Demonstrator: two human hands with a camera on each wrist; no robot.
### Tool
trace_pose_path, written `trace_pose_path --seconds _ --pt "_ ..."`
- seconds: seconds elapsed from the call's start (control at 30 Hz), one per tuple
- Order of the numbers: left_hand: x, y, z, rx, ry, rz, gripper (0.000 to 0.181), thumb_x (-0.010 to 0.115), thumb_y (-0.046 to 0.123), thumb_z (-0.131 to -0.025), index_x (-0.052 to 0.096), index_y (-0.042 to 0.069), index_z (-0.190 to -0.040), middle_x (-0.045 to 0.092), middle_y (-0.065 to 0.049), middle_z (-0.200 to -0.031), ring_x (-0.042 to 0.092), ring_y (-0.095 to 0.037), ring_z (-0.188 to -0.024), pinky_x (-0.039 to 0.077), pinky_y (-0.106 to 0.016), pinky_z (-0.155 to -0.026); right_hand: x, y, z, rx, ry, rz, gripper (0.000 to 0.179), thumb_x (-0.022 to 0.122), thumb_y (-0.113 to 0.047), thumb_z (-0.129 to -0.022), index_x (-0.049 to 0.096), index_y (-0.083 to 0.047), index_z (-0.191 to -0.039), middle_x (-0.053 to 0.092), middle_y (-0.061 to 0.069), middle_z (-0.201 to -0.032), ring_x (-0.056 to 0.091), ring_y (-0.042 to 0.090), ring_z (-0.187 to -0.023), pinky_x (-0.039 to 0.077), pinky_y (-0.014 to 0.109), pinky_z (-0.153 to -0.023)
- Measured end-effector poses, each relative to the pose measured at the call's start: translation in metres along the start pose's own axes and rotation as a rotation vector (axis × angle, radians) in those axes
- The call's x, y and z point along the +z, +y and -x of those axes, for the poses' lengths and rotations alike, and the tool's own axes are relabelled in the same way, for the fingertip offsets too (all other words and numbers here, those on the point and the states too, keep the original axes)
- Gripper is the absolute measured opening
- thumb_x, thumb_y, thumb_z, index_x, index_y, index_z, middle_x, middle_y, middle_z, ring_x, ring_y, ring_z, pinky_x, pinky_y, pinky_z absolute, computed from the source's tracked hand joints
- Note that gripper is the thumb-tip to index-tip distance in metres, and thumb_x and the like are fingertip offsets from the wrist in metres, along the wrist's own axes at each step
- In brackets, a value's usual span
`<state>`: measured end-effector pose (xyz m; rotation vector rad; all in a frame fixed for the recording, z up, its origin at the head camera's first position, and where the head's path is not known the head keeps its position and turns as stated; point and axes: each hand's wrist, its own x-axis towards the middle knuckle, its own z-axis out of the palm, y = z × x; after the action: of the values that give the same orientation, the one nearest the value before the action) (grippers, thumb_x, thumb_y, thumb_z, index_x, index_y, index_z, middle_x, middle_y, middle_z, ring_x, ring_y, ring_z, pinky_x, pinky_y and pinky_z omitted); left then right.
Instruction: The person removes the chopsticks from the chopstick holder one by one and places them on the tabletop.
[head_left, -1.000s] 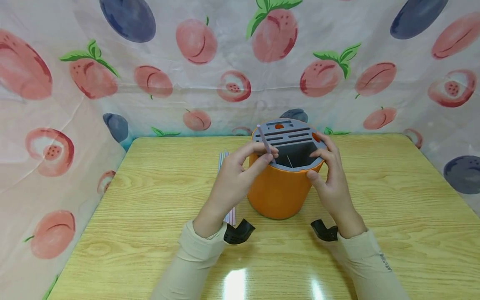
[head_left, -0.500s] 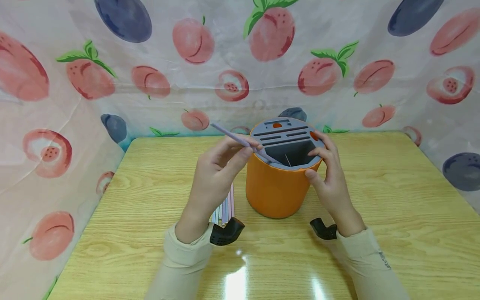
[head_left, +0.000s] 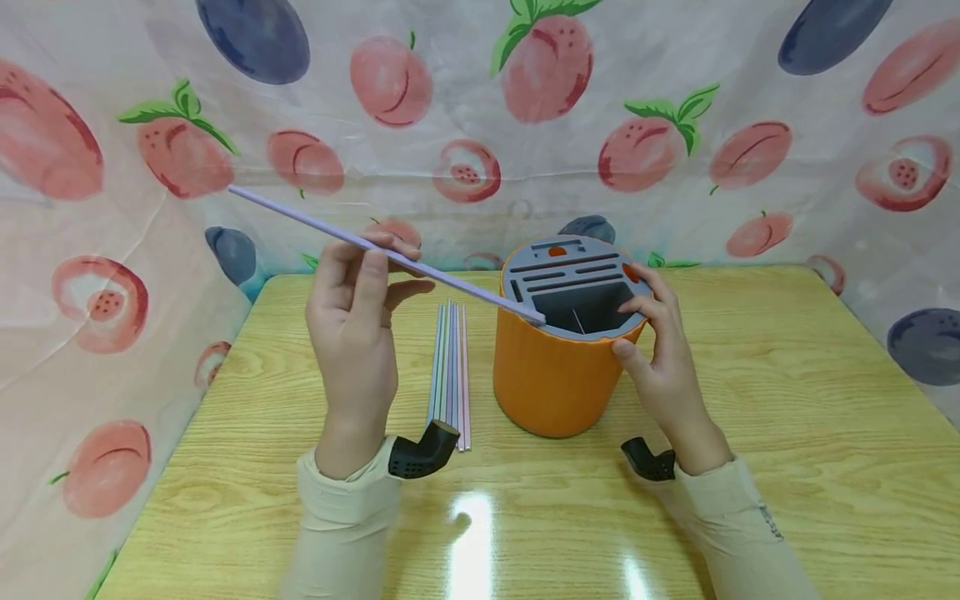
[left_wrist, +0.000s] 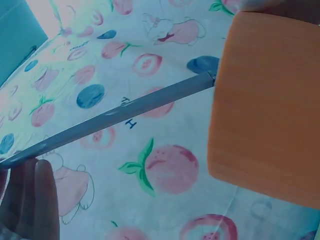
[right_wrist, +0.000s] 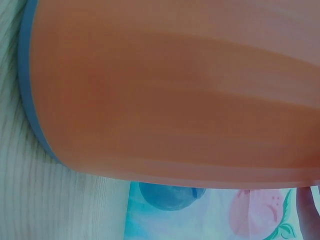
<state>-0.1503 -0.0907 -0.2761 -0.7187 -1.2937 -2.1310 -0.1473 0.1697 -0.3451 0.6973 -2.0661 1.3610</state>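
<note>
My left hand (head_left: pixel 356 321) pinches a long purple straw (head_left: pixel 315 223) between thumb and fingers. The straw slants down to the right, its lower end right at the rim of an orange round knife block (head_left: pixel 555 383). In the left wrist view the straw (left_wrist: pixel 115 112) runs from the fingertips across to the orange wall. The block's grey top has narrow slots and a large opening with a thin divider inside. My right hand (head_left: pixel 663 367) holds the block's right side, thumb on the outer wall and fingers over the rim.
Several pastel straws (head_left: pixel 450 367) lie side by side on the wooden table (head_left: pixel 247 467), left of the block. A fruit-patterned cloth (head_left: pixel 315 108) hangs behind and along the left side. Each wrist carries a black camera mount (head_left: pixel 423 450).
My left hand has moved left, away from the block, and the straw has tilted from near upright to a low slant. The right hand has stayed on the block.
</note>
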Motion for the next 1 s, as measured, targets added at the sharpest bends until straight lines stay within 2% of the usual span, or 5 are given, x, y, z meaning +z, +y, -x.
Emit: trace_pose_path --seconds 0.1,0.2,0.47,0.7,1.0 --pt "-0.006 0.001 -0.002 0.023 0.039 0.027 0.015 0.046 0.004 -0.092 0.052 -0.006 -0.102 0.053 -0.024 -0.090 0.055 -0.032 -0.082 0.052 -0.036 -0.067 0.001 0.000 0.000 0.000 -0.002 -0.004 0.059 0.050 -0.047 -0.086 0.042 0.009 -0.102 0.024 0.018 -0.141 0.024 0.031 -0.126 0.027 0.025 -0.097" --pt "-0.011 0.001 -0.003 -0.001 0.039 0.016 0.016 0.048 0.004 -0.091 0.053 -0.007 -0.102 0.054 -0.023 -0.088 0.055 -0.033 -0.082 0.051 -0.036 -0.065 0.001 0.000 0.000 0.001 -0.002 -0.012 0.059 0.050 -0.047 -0.086 0.042 0.009 -0.102 0.023 0.019 -0.140 0.024 0.031 -0.126 0.027 0.024 -0.097" --pt "-0.018 -0.013 -0.003 -0.217 -0.093 -0.251 0.018 0.052 0.010 -0.090 0.059 -0.002 -0.102 0.057 -0.016 -0.090 0.056 -0.025 -0.077 0.051 -0.036 -0.068 0.002 0.001 0.001 -0.002 0.004 -0.016 0.060 0.051 -0.047 -0.086 0.042 0.010 -0.102 0.024 0.020 -0.140 0.024 0.030 -0.127 0.028 0.024 -0.097" --pt "-0.026 -0.028 -0.004 -0.394 -0.178 -0.496 0.023 0.050 0.015 -0.092 0.057 -0.001 -0.107 0.058 -0.019 -0.091 0.056 -0.031 -0.081 0.051 -0.038 -0.072 0.002 0.003 0.000 -0.020 -0.003 -0.027 0.059 0.050 -0.046 -0.087 0.042 0.010 -0.101 0.024 0.021 -0.140 0.023 0.032 -0.127 0.028 0.026 -0.097" --pt "-0.054 -0.074 -0.002 -0.565 -0.237 -0.712 0.021 0.054 0.027 -0.090 0.063 0.015 -0.105 0.060 -0.007 -0.089 0.057 -0.021 -0.082 0.052 -0.032 -0.067 0.002 0.003 0.000 0.012 0.004 -0.038 0.059 0.052 -0.047 -0.086 0.042 0.009 -0.102 0.024 0.017 -0.141 0.020 0.028 -0.129 0.028 0.029 -0.096"
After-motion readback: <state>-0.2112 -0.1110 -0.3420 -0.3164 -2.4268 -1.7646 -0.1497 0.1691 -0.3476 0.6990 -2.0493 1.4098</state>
